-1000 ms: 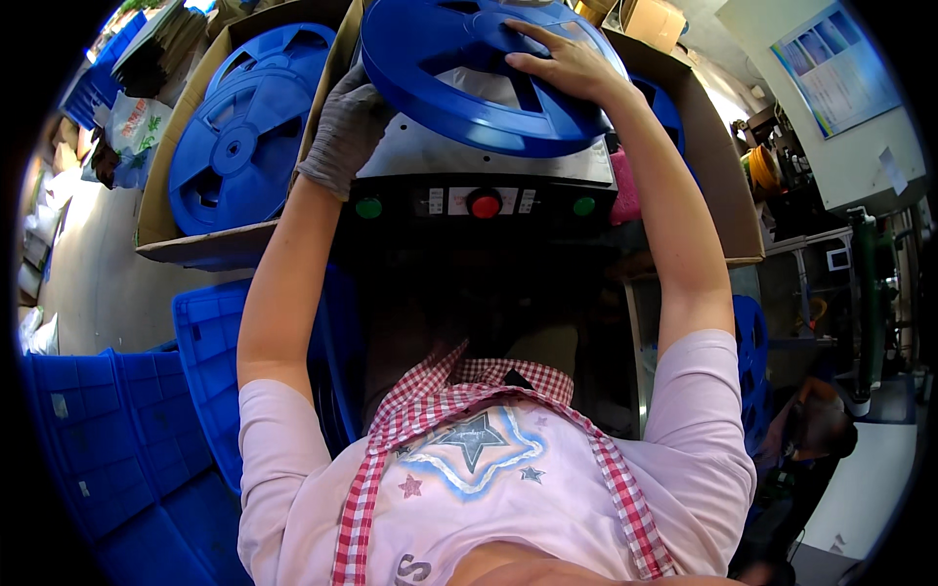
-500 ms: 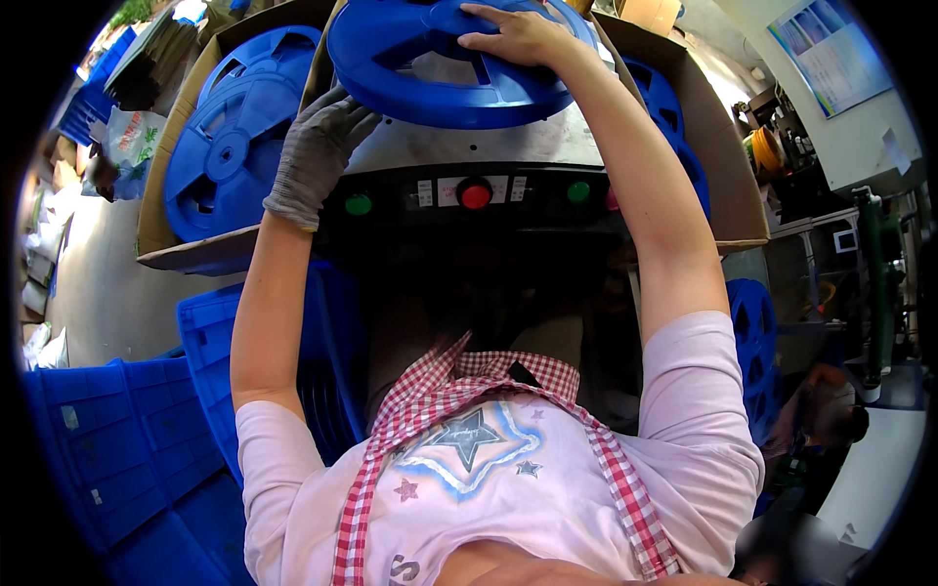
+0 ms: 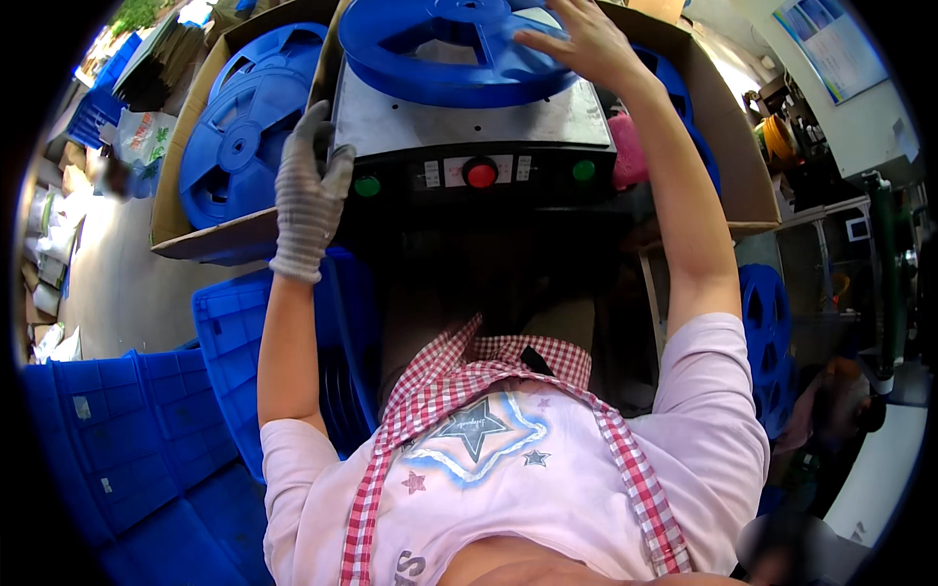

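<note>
A large blue plastic reel lies at the top of the view, over the metal top plate of a machine. My right hand, bare, is at the reel's right side with fingers spread; whether the fingertips touch it I cannot tell. My left hand, in a grey knitted glove, is raised beside the plate's left front corner. Its thumb and fingers are apart, with nothing in them. On the machine's black front panel are a red button and two green buttons, one at each side.
Cardboard boxes with blue reels stand left and right of the machine. A pink cloth hangs at its right side. Blue plastic crates stand at lower left. More blue reels are at the right.
My left hand has come away from the reel's left edge and opened. My right hand has shifted right toward the reel's rim. More of the metal plate shows now.
</note>
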Motion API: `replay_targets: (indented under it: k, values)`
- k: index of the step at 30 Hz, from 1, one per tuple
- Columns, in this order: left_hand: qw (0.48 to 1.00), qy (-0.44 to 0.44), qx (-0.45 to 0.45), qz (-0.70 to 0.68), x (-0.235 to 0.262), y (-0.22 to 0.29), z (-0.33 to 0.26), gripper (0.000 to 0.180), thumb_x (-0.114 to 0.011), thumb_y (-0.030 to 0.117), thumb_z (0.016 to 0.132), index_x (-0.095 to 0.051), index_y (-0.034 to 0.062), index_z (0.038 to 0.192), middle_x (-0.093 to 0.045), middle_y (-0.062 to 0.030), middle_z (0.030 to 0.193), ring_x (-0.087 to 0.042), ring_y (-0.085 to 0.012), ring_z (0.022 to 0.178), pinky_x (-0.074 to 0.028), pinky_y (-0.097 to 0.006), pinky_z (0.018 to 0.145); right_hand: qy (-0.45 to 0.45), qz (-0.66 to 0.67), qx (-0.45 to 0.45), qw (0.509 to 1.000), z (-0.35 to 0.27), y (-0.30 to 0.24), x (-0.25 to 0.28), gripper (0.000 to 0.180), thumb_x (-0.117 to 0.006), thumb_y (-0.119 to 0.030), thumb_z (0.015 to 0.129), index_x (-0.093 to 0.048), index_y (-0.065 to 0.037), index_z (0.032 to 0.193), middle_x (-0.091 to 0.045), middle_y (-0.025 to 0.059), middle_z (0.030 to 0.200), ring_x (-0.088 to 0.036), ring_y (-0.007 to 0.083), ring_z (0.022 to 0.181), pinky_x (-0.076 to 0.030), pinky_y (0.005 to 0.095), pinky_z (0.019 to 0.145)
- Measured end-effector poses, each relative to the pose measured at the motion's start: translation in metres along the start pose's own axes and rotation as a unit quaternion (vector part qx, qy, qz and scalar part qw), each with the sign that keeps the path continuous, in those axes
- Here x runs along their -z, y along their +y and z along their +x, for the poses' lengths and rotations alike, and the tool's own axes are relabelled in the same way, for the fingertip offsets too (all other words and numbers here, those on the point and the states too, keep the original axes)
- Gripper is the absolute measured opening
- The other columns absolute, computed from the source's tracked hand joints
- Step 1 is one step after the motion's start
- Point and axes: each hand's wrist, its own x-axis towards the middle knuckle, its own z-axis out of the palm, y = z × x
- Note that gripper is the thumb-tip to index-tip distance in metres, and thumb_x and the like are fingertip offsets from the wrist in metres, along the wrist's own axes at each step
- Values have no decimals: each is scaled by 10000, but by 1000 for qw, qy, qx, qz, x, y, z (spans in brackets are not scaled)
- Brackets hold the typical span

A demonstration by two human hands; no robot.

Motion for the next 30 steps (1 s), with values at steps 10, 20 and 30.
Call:
replay_targets:
  k: [10, 20, 30]
  values:
    - [938, -50, 23, 342, -10, -39, -23, 837, -782, 253, 738, -344, 83, 1430, -536, -204, 1201, -522, -388, 1109, -429, -448, 985, -94, -22, -136, 986, -155, -11, 3, 1007, -841, -390, 649, -304, -179, 1474, -392, 183, 1414, -340, 348, 1341, -288, 428, 1126]
    - [971, -3, -9, 238, -3, -21, -52, 647, -677, 158, 839, -388, 56, 1409, -530, -213, 1252, -506, -375, 1166, -416, -438, 993, 40, 195, -240, 950, -162, 64, 33, 525, -692, -415, 823, -590, -142, 1260, -596, 171, 1197, -576, 329, 1126, -456, 393, 974]
    - [979, 1, 73, 190, 12, 17, -87, 426, -564, 42, 888, -529, 57, 1312, -580, -159, 1192, -569, -263, 1081, -454, -356, 925, -302, -46, -504, 808, -257, 293, -30, 570, -731, -389, 757, -590, -37, 1182, -659, 190, 1120, -635, 313, 1057, -488, 426, 911]
